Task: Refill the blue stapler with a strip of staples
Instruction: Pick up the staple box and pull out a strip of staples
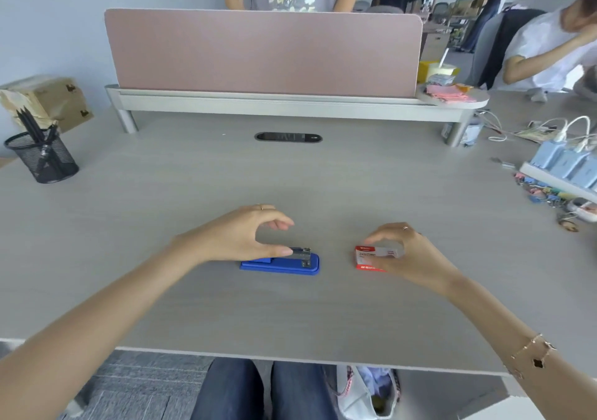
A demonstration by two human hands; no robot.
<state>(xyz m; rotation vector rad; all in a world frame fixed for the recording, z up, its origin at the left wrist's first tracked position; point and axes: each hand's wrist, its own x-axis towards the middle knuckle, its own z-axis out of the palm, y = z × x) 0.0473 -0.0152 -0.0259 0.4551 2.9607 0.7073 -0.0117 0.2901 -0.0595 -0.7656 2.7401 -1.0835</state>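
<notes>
A blue stapler (280, 264) lies flat on the grey desk, its metal magazine showing at the right end. Over it curves my left hand (240, 235), thumb tip touching the metal part and the other fingers arched above, apart from it. To the right sits a small red and white staple box (371, 258). My right hand (408, 258) grips that box, fingers along its far side and thumb at the near side. No loose staple strip shows.
A black mesh pen cup (43, 158) stands far left beside a cardboard box (48, 99). A pink divider (265, 51) closes the back. At the right edge are a power strip with chargers (565, 167) and binder clips (542, 193). People sit and stand beyond.
</notes>
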